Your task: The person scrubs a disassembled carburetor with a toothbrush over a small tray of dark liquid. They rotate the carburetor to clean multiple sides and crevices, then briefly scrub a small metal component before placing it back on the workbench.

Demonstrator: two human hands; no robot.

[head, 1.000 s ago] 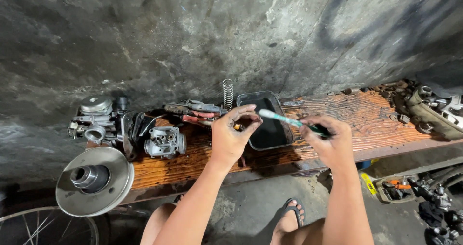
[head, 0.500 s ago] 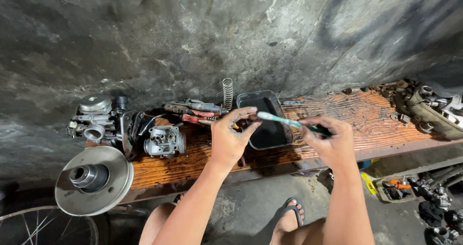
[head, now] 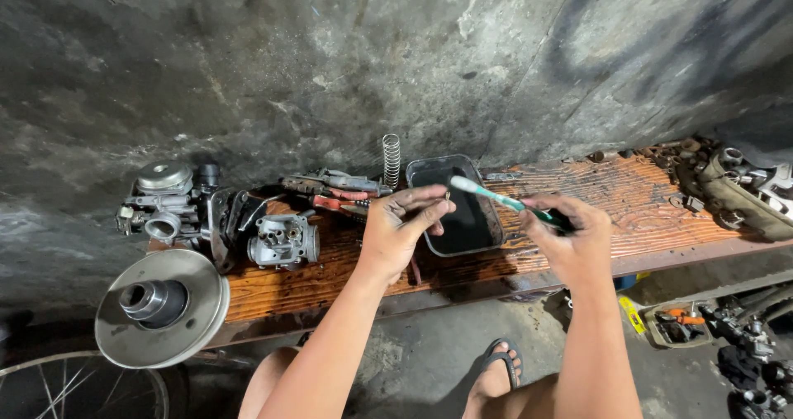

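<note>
Toothbrush (head: 504,200), teal and white, slants up-left from the right hand (head: 570,237), whose fingers close round its dark handle end, while its bristle head meets a tiny brass part (head: 447,195) pinched at the fingertips of the left hand (head: 405,225). Both hover over a dark rectangular tray (head: 458,221) on the wooden plank (head: 628,204). Carburetors (head: 285,241) crowd the plank's left; bare wood lies right of the tray.

Your left hand (head: 402,225) pinches a small brass part (head: 447,195) at its fingertips. Your right hand (head: 570,237) grips a green toothbrush (head: 504,201), bristles touching the part, above the dark tray (head: 487,241).
</note>
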